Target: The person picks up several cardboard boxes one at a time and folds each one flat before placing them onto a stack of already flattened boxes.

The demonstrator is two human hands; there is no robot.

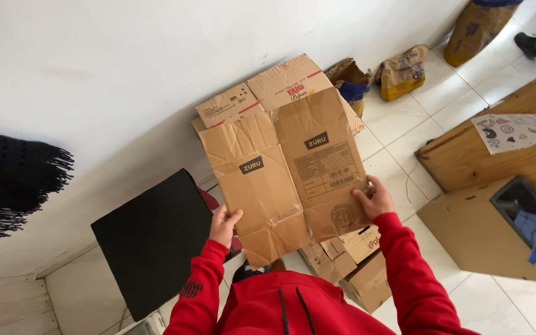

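Cardboard sheet (290, 174), flattened and creased, hangs above the floor boxes (348, 263), left hand (223, 226) and right hand (375, 198) pinching its lower corners with closed fingers; even grip should keep it flat.

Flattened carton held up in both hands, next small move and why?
Probably lay the flattened carton onto the cardboard stack against the wall. Left hand and right hand grip its lower corners, it already lies flat, and like cartons are piled just beyond it.
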